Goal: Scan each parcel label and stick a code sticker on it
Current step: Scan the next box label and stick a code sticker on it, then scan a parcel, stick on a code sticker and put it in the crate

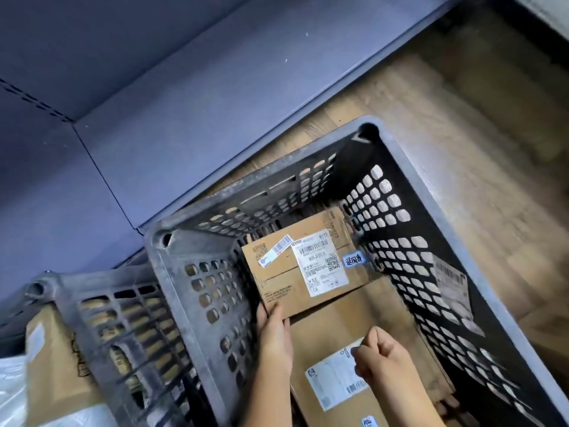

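Cardboard first: the near parcel (332,328) lies flat at the near end of the grey perforated crate (431,186). The right hand (380,357) is clenched over its white label (334,383); I cannot tell whether it pinches anything. The left hand (274,331) grips the near-left corner of the farther parcel (286,278), which overlaps the first.

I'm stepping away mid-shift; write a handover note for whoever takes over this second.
Left hand grips the near corner of the far parcel in the grey crate.
Right hand, fingers curled, rests on the white label of the near parcel; whether it holds anything is unclear.
Done, seemingly: the far parcel bears a blue sticker; another blue sticker shows at the near parcel's bottom edge.
Left: no scanner in view, so scans are unconfirmed; the neighbouring crate holds another cardboard box.
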{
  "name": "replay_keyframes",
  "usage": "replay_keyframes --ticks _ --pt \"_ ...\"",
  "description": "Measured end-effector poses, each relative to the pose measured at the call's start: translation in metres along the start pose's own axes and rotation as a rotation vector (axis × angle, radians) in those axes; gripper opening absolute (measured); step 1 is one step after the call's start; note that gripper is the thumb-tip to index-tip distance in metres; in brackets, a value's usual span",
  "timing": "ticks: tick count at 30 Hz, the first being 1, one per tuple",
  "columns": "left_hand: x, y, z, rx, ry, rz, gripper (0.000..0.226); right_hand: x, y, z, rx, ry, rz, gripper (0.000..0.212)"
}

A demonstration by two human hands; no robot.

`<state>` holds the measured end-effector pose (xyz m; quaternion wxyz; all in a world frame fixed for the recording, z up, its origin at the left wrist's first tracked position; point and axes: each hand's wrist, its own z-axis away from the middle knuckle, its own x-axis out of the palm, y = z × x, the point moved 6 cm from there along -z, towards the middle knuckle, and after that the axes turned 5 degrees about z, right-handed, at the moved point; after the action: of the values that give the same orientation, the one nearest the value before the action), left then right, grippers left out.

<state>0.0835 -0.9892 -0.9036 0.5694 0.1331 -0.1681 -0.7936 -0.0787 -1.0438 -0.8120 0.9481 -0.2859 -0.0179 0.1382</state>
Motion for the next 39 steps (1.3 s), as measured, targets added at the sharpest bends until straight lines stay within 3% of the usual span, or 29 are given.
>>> replay_keyframes --ticks 10,17,23,29,39 --pt "0.0 0.049 0.063 0.004 0.052 -0.387 0.052 0.013 -0.048 0.045 -0.034 -0.003 -0.022 0.049" --pt "0.003 0.156 0.203 0.131 -0.165 -0.634 0.02 0.047 -0.142 0.154 -0.147 -0.039 -0.004 0.041" --pt "-0.006 0.277 0.353 0.29 -0.329 -0.746 0.016 0.092 -0.273 0.286 -0.339 -0.086 -0.097 0.039" --pt "-0.065 0.386 0.502 0.558 -0.334 -0.61 0.016 0.158 -0.362 0.436 -0.556 -0.295 -0.048 0.033" --pt "-0.255 0.478 0.666 0.751 -0.157 -0.263 0.022 0.276 -0.402 0.655 -0.804 -0.612 0.173 0.028"
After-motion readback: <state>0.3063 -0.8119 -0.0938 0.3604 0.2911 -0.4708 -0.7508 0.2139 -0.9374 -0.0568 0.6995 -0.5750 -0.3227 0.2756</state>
